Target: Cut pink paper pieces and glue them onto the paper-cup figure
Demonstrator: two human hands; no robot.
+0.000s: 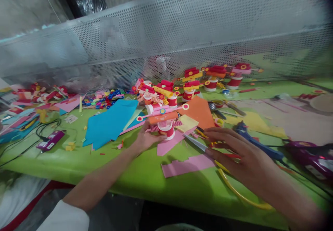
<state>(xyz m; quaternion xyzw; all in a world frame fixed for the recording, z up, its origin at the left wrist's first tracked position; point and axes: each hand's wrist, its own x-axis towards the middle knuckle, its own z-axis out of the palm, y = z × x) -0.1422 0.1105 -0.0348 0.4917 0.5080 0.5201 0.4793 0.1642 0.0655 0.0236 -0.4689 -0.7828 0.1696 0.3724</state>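
Note:
My left hand (pixel 148 139) is closed around the white-and-red base of a paper-craft figure (pixel 166 128), near the table's front. Coiled pink paper arms stick out from its sides, and a pink and orange rolled-paper top with round yellow-centred ends sits above. To its right, my right hand (pixel 234 147) has its thumb and fingers about a pair of scissors (pixel 196 143); the pale blades point left toward the figure, and yellow handle loops show below the palm. Part of the grip is hidden. Pink paper pieces (pixel 188 165) lie beneath and in front of the blades.
Several similar figures (pixel 212 82) stand behind, before a perforated metal panel (pixel 182 30). Blue paper sheets (pixel 111 123) and an orange sheet (pixel 199 111) lie on the green table (pixel 145 168). A blue glue gun (pixel 260 144) and purple corded devices (pixel 50 141) are at the sides.

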